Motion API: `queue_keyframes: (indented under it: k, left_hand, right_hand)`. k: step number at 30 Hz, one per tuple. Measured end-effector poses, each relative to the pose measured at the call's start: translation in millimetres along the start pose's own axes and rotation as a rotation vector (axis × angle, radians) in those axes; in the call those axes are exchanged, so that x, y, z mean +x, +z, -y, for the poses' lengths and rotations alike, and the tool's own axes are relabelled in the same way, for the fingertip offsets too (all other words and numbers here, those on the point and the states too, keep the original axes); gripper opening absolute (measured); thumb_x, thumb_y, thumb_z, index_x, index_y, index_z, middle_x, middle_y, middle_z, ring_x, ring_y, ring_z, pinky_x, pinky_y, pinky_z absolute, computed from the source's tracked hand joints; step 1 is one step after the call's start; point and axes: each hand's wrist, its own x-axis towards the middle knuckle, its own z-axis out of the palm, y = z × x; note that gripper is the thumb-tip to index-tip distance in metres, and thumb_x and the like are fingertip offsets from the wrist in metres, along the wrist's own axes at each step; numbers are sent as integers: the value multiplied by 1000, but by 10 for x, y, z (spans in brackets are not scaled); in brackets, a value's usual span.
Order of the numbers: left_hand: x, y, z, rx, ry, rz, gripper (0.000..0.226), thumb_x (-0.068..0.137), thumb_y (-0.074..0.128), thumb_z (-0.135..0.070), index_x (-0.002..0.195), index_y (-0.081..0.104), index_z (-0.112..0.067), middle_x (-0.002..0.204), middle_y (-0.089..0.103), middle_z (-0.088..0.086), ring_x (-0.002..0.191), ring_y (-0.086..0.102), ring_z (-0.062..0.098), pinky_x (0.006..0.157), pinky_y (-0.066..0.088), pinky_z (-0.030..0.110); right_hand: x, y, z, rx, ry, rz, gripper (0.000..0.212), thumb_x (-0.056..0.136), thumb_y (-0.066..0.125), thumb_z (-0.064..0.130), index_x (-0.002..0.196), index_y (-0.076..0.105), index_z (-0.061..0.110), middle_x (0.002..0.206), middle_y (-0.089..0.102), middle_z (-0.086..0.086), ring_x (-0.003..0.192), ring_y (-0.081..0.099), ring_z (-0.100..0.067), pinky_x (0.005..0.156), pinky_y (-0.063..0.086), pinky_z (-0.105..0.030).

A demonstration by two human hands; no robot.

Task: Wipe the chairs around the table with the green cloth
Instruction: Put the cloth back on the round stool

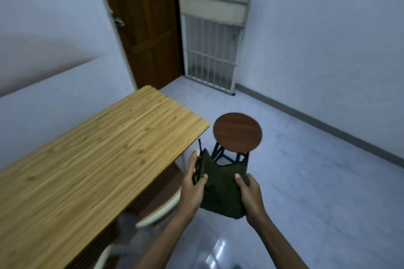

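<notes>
The dark green cloth [220, 190] hangs in the air between both hands, in front of me. My left hand [193, 183] grips its left edge; a thin dark strap sticks up near those fingers. My right hand [249, 192] pinches its right side. Beyond the cloth stands a round brown stool [237, 131] on black legs, past the table's corner. A chair with a woven seat and cream rim [161, 199] is tucked under the wooden table [98, 159] at my left. The cream edge of another chair [102, 255] shows lower left.
A brown door [144, 22] and a white barred gate [212, 50] close the far end. Pale walls run left and right. Glossy light tile floor [317, 181] stretches to the right of the stool.
</notes>
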Motion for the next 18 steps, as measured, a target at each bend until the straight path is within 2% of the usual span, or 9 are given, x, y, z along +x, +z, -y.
queue_keyframes:
  k: [2,4,5,6,8,10,14,16,18]
  left_hand:
    - [344,375,22,194,138,-18,67,86,58,-15,143,35,-42,155,37,-5,141,35,12,118,32,36]
    - [600,695,0,375,270,25,71,88,53,-5,148,27,-32,152,33,-8,136,32,0,112,23,8]
    - [683,812,7,470,316,69,71,90,50,-4,151,23,-30,149,34,-10,133,34,-2,108,21,2]
    - [770,931,1,568,340,123,74,91,46,-4,153,18,-32,148,36,-11,131,39,1,107,26,3]
    - [999,1106,26,757,354,225,77,90,41,-5,152,13,-41,144,45,-1,116,56,15,101,48,24]
    - [1260,1225,24,876,338,255,72,91,40,-9,152,15,-38,143,45,6,104,61,20,92,54,36]
    - [1755,1477,37,1020,287,236,63,94,41,-15,152,16,-22,150,36,10,105,62,20,90,53,35]
    - [2075,1614,106,1060,296,239,65,94,43,-16,152,16,-18,151,32,13,92,66,20,79,55,30]
    - [2486,1702,221,1093,332,228,68,90,52,-17,151,21,-16,141,44,14,74,66,16,61,52,25]
  right_hand:
    - [295,-363,106,-120,-106,-102,31,91,59,44,117,62,26,111,71,1,102,67,-21,91,55,-49]
    - [552,-628,221,-200,-173,-144,37,92,56,45,126,55,29,118,67,4,106,63,-17,93,53,-44]
    - [644,-714,278,-221,-199,-149,37,95,54,41,130,52,29,120,65,6,106,62,-16,93,53,-41]
    - [761,-795,318,-237,-221,-158,38,97,53,37,134,48,28,121,63,7,106,61,-15,93,52,-38]
    - [996,-907,371,-269,-247,-177,40,99,50,33,139,44,27,120,60,9,105,59,-13,92,50,-32]
    - [1228,-944,425,-307,-256,-192,40,100,49,33,139,43,27,120,59,9,103,57,-11,90,48,-27]
    - [1741,-992,511,-377,-251,-217,39,100,48,31,138,46,23,119,61,6,99,58,-11,89,49,-26]
    - [2081,-990,546,-432,-265,-239,37,100,47,30,136,48,20,118,65,2,96,61,-12,87,50,-26]
    - [2476,-948,561,-522,-246,-262,41,100,45,34,138,47,19,119,66,-1,99,64,-17,89,51,-29]
